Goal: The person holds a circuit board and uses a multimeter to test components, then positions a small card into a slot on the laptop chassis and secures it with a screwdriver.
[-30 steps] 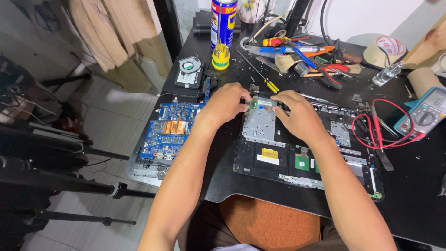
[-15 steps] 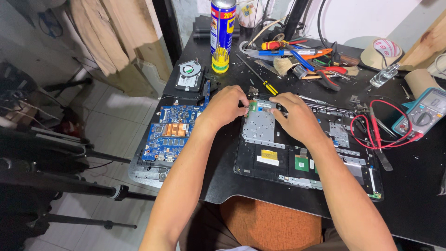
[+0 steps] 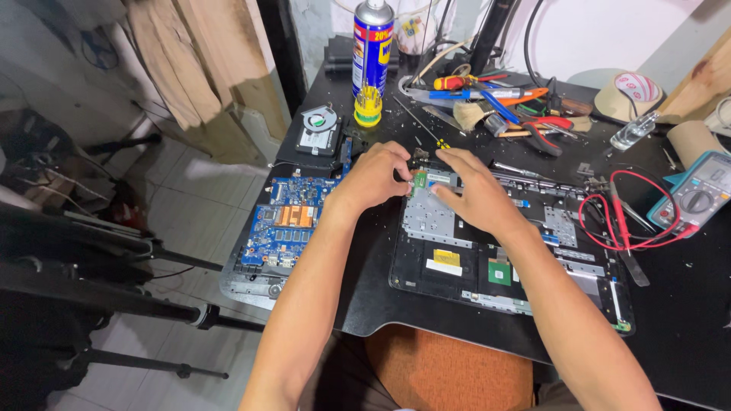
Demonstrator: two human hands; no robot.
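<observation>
An opened laptop base (image 3: pixel 487 266) lies on the black table, its silver metal plate (image 3: pixel 426 221) at the upper left. My left hand (image 3: pixel 375 176) pinches at the plate's top left corner, beside a small green board (image 3: pixel 421 181). My right hand (image 3: pixel 476 194) rests fingers-down on the plate's top edge, touching the same small part. What the fingertips grip is too small to tell. A blue motherboard (image 3: pixel 285 224) lies to the left of the base.
A blue and yellow spray can (image 3: pixel 372 47) stands at the back with a yellow bit holder (image 3: pixel 368 106). Cooling fan (image 3: pixel 318 125), screwdrivers and pliers (image 3: pixel 495 103), a multimeter (image 3: pixel 697 194) with red leads (image 3: pixel 620 221). Tripod legs (image 3: pixel 114 274) stand on the tiled floor left.
Both hands stay at the top left corner of the metal plate with only slight finger movement; the view has shifted a little.
</observation>
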